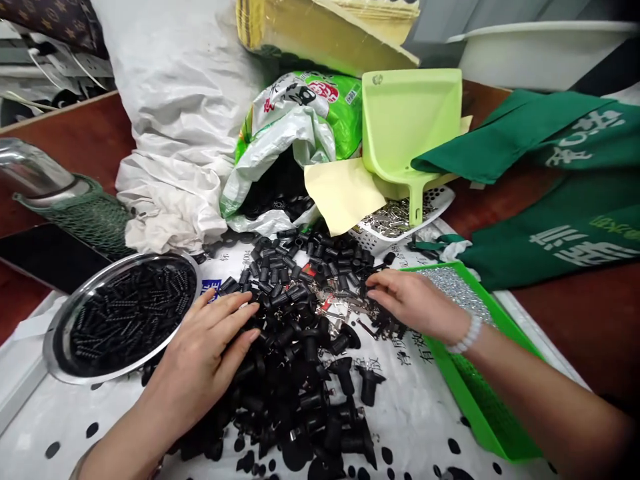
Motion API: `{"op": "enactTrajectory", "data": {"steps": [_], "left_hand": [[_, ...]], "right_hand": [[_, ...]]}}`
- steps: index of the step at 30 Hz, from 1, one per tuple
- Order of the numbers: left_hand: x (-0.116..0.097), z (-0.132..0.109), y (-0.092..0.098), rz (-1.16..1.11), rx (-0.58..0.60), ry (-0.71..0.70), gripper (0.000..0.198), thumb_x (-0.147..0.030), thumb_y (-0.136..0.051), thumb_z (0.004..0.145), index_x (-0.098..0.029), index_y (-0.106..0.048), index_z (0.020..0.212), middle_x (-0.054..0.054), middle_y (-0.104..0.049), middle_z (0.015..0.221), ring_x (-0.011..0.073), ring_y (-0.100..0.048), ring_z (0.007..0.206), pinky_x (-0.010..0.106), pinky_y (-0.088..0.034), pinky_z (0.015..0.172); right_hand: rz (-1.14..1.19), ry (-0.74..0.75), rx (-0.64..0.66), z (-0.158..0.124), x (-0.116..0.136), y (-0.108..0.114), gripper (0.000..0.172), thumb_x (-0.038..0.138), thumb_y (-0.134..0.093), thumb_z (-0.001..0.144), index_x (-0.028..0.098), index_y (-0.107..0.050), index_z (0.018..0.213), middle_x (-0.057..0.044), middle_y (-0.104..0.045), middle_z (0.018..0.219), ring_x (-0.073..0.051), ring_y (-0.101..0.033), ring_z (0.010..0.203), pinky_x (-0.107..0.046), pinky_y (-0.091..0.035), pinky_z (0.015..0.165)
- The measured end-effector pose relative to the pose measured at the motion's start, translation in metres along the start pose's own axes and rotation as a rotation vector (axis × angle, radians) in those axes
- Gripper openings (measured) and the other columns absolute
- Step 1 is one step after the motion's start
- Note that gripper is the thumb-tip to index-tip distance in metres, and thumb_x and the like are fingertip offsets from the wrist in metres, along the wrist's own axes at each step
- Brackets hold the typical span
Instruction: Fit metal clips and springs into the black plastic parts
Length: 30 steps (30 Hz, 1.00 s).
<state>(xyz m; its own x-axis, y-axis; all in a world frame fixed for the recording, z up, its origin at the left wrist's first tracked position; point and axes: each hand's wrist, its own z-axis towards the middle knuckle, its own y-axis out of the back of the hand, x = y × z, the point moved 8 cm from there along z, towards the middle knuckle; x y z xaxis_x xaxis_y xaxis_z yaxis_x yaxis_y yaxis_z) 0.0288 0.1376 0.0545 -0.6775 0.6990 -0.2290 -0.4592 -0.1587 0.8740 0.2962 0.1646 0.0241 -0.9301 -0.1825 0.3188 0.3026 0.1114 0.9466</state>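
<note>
My left hand (207, 340) is over the left side of a heap of black plastic parts, its fingers stretched out and the thumb apart. I see nothing held in it. Across the heap, my right hand (417, 303) has its fingertips drawn together beside small metal clips (345, 303); whatever they pinch, if anything, is hidden. Short black plastic sleeves (275, 270) lie at the back of the heap. Nearer me are black flared plastic pieces (305, 393), some with metal bits showing.
At left stands a steel bowl (54, 350) of black ribbed pieces. A green tray (493, 427) with small silvery pieces is under my right forearm. Behind are an open bag (345, 110), a light-green dustpan (413, 120), a white basket (440, 207) of metal parts and green cloth (565, 193).
</note>
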Motion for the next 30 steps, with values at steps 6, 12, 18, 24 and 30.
{"op": "enactTrajectory", "data": {"steps": [6,12,18,24,30], "left_hand": [[0.004,0.01,-0.004,0.014,0.053,0.01,0.033,-0.038,-0.05,0.086,-0.021,-0.058,0.112,0.009,-0.062,0.115,0.0249,-0.058,0.104,0.052,-0.031,0.102],[0.003,0.013,-0.006,0.047,0.13,0.005,0.032,-0.035,-0.049,0.087,-0.019,-0.057,0.113,0.008,-0.062,0.115,0.0238,-0.057,0.106,0.051,-0.029,0.104],[0.003,0.009,-0.006,0.065,0.151,0.007,0.032,-0.034,-0.049,0.087,-0.016,-0.057,0.113,0.01,-0.062,0.114,0.0228,-0.057,0.106,0.05,-0.027,0.105],[0.007,0.008,-0.007,0.056,0.158,0.003,0.033,-0.035,-0.049,0.087,-0.016,-0.058,0.112,0.01,-0.062,0.114,0.0236,-0.057,0.106,0.05,-0.026,0.105],[0.003,0.009,-0.012,0.044,0.161,-0.01,0.032,-0.035,-0.05,0.086,-0.017,-0.058,0.112,0.009,-0.062,0.114,0.023,-0.056,0.107,0.05,-0.026,0.106]], "right_hand": [[-0.103,0.122,0.094,0.016,0.028,-0.018,0.017,0.016,-0.049,0.084,0.018,-0.066,0.085,-0.005,-0.063,0.082,-0.017,-0.058,0.073,-0.027,-0.038,0.063],[-0.161,0.181,0.148,0.041,0.047,-0.035,0.02,0.017,-0.048,0.085,0.017,-0.067,0.085,-0.006,-0.062,0.081,-0.016,-0.057,0.07,-0.025,-0.034,0.057],[-0.129,0.216,0.228,0.054,0.046,-0.043,0.015,0.022,-0.055,0.081,0.022,-0.068,0.088,-0.002,-0.067,0.085,-0.015,-0.061,0.076,-0.023,-0.039,0.063],[-0.163,0.186,0.219,0.039,0.036,-0.026,0.018,0.019,-0.048,0.086,0.019,-0.066,0.09,-0.003,-0.067,0.09,-0.016,-0.06,0.081,-0.025,-0.04,0.069],[-0.271,0.214,0.292,0.006,0.035,-0.048,0.012,0.013,-0.052,0.08,0.016,-0.064,0.078,-0.004,-0.063,0.078,-0.014,-0.057,0.066,-0.023,-0.033,0.053]]}}
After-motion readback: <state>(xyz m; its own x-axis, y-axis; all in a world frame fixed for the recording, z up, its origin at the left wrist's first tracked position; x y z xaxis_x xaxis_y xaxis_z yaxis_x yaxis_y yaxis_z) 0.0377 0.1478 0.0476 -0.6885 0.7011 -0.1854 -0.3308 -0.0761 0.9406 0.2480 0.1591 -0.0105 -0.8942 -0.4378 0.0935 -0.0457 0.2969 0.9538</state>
